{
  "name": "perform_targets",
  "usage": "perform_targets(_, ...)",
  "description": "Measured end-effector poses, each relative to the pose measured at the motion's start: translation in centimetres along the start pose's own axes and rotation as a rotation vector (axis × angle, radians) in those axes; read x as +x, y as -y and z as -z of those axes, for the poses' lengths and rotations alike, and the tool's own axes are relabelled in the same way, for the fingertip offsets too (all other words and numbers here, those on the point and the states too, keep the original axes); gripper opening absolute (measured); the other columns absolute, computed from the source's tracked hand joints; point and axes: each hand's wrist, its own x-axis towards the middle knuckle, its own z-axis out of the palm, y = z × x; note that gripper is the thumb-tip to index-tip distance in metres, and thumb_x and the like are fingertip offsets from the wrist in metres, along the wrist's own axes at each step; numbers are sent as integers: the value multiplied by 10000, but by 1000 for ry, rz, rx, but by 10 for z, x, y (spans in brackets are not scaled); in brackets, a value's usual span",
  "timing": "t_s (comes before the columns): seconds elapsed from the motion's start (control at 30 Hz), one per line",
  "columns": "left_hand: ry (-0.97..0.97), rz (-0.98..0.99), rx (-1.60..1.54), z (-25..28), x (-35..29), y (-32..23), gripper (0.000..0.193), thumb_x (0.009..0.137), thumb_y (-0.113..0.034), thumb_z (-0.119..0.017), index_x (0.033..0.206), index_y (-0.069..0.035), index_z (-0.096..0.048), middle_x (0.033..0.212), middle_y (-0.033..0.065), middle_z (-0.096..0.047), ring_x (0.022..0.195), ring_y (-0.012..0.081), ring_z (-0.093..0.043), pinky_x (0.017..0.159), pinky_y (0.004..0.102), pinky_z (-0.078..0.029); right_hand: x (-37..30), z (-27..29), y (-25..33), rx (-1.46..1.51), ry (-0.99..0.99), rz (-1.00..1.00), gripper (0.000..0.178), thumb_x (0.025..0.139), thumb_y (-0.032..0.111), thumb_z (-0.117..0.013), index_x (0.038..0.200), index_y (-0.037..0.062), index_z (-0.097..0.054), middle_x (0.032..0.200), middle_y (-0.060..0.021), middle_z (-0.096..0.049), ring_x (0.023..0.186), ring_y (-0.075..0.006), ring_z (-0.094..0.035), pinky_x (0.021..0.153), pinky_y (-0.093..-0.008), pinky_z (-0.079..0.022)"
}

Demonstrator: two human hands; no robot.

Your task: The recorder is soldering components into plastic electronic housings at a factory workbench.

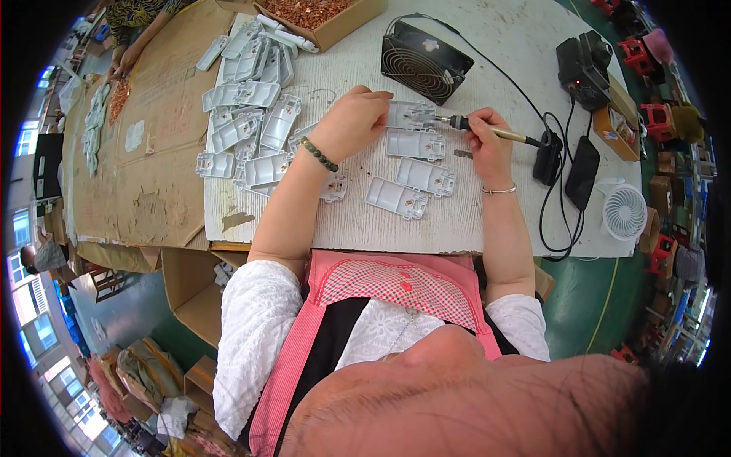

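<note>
While the right hand [490, 148] of the person in the pink apron [396, 286] grips a soldering iron [509, 135] between closed fingers, the iron's tip stands at the right end of a pale grey plastic housing [413, 116] on the white bench [457, 228]; actual contact is too small to tell. The left hand [354, 118], fingers curled, lies at the housing's left end; whether it pinches the part cannot be told. Clock directions run from this housing, twelve pointing away from the person. Six o'clock: three similar housings [415, 145], ranged toward the apron. Nine: an overlapping heap of like housings [251, 114]. Eleven: a carton [354, 24] of copper-coloured parts [308, 11]. Just past twelve, near: a black cooling fan [426, 62] with wire guard. Four: a small white fan [624, 211]. Between nine and ten, well apart: a co-worker's hands [122, 61].
</note>
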Motion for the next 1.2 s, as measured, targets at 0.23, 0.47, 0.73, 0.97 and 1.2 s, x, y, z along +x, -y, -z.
perform_targets(0.23, 82, -70, -262, 6, -3, -5, 200, 690, -60, -607, 885, -29, -569, 951, 106, -612, 929, 307, -516, 788, 381, -432, 5, 10, -2, 326, -55, 47, 72, 793, 75, -542, 765, 11, -528, 631, -12, -472, 522, -69, -385, 488, -174, -320)
perform_targets(0.47, -65, 469, 430, 44, -32, 19, 162, 734, -50, -516, 886, -49, -572, 922, 138, -570, 913, 314, -537, 736, 394, -476, 6, 11, -4, 324, -57, 17, 55, 785, 54, -532, 767, 9, -505, 655, -29, -457, 540, -83, -357, 506, -193, -314)
perform_targets(0.73, -67, 488, 416, 32, -27, 47, 130, 756, -37, -486, 868, -10, -546, 923, 188, -559, 843, 349, -574, 701, 422, -484, 8, 12, -6, 316, -28, 43, 63, 784, 63, -540, 753, 14, -516, 634, -29, -468, 526, -86, -375, 507, -198, -317)
perform_targets(0.97, -165, 256, -29, 9, -4, 30, 191, 724, 18, -502, 898, -39, -558, 962, 144, -560, 899, 342, -543, 769, 410, -453, 8, 12, -5, 322, -6, 71, 83, 800, 81, -535, 766, 5, -536, 632, -21, -477, 511, -75, -378, 498, -197, -330)
perform_targets(1.2, -150, 335, 162, 7, -12, 47, 182, 684, 5, -561, 857, -46, -546, 1066, 114, -518, 1007, 339, -478, 852, 384, -415, 8, 13, -6, 338, 7, 64, 84, 806, 81, -546, 777, 3, -541, 653, -26, -494, 530, -75, -391, 504, -197, -332)
